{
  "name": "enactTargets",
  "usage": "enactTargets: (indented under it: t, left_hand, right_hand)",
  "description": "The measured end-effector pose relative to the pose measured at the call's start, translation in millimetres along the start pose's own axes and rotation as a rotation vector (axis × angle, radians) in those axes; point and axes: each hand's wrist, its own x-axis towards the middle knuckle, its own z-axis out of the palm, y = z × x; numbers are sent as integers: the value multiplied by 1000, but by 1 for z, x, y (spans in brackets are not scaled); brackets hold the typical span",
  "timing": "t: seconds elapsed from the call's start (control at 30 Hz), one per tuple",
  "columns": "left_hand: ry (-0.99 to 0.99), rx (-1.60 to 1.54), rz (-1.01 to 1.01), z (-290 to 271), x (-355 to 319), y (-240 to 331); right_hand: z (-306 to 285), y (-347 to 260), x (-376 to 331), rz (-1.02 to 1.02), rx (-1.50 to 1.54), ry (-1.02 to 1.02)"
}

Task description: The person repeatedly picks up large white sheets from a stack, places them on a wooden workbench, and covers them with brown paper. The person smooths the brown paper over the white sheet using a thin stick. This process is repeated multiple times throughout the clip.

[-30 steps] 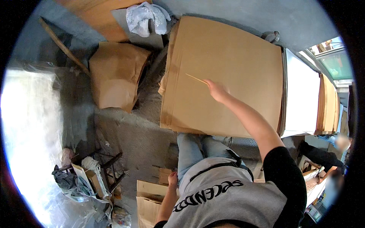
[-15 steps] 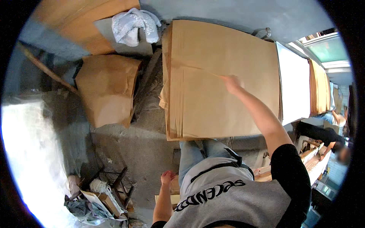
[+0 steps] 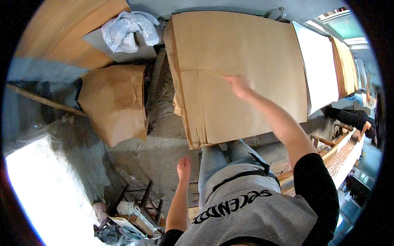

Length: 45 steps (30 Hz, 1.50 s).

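Brown sheets [image 3: 262, 53] lie in a broad stack across the upper middle of the frame, their left edges stepped in fine lines. A thin stick [image 3: 214, 74] lies over the left part of the stack; whether its tip touches is too blurred to tell.

Pressing too hard with that tip could scratch or crease the top sheet, or catch several stepped edges at once and drag them out of line. With no second hand bracing the stack, the sheets at its lower left corner might slip.

The right hand [image 3: 239, 85], near the middle of the stack, grips the stick in closed fingers, pointing it left. Its forearm slants up and left from a black sleeve [image 3: 314, 184] at lower right, the elbow slightly bent. The left hand [image 3: 184, 165] hangs below the stack's lower left corner, apart from it, curled into a loose fist with nothing visible inside.
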Motion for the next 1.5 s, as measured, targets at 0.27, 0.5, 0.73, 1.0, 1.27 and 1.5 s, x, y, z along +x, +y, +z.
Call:
enactTargets:
  t: [0.27,0.5,0.73,1.0,1.27,1.5]
  left_hand:
    - [-204,71,77,36,-5,98]
    - [-150,-54,-31,42,2,98]
    - [-115,-193,26,50,20,125]
    - [-186,-329,208,119,96,179]
    - [-174,-351,286,144,153,192]
    - [-310,-72,103,154,133,215]
  right_hand:
    - [20,21,-9,9,193,90]
    - [-22,-55,-4,214,-40,-209]
    - [4,-1,-32,174,168,-50]
    - [-3,-26,-42,335,141,-126]
    - [-20,-4,-95,364,394,88]
    - [-14,80,-216,735,369,94]
